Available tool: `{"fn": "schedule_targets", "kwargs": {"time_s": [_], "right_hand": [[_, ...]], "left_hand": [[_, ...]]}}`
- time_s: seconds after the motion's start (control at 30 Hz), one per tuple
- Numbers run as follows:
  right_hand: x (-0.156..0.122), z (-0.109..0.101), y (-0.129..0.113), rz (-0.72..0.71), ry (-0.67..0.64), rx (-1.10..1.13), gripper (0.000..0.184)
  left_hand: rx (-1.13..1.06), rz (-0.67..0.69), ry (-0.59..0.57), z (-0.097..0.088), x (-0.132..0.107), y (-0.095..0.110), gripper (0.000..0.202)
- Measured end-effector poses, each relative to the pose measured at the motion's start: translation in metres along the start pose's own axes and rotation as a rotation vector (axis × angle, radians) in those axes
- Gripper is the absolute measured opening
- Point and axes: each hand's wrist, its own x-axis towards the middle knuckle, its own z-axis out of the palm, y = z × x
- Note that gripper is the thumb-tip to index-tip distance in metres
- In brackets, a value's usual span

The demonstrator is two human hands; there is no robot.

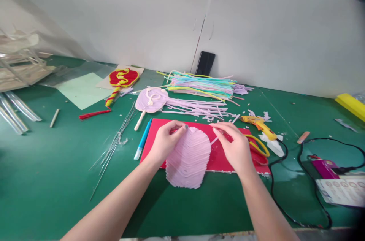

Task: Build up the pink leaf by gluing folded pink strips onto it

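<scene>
My left hand (170, 138) pinches the upper left edge of a pale pink fan-shaped panel (188, 161) made of pipe cleaners laid in V rows. The panel overhangs the front edge of a red board (222, 159). To its right, my right hand (232, 142) is closed, thumb against fingertips, on a short pink pipe cleaner (214, 140) slanting toward the panel's right edge. Beside my right hand are yellow-handled scissors (261, 143), partly hidden by it. A blue pen (143, 139) lies along the board's left edge.
Behind the board lie a finished pink fan (151, 100), loose pink pipe cleaners (196, 107) and a coloured bundle (202, 85). A yellow glue gun (261, 126) trails a black cord (272, 184) at right. Thin wires (114, 144) and a red-yellow fan (123, 78) lie left.
</scene>
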Motion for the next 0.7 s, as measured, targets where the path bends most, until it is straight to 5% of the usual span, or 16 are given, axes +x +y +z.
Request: {"fn": "schedule_targets", "kwargs": {"time_s": [0.23, 0.47, 0.7], "right_hand": [[-0.005, -0.028, 0.049, -0.141, -0.363, -0.333, 0.022], [-0.003, -0.030, 0.054, -0.276, -0.484, -0.418, 0.023], [-0.005, -0.035, 0.050, -0.204, -0.447, -0.266, 0.017]], "left_hand": [[-0.045, -0.093, -0.019, 0.004, 0.003, -0.007, 0.023], [-0.062, -0.080, -0.032, 0.004, 0.006, -0.010, 0.022], [-0.038, -0.061, -0.084, 0.003, 0.005, -0.008, 0.024]]}}
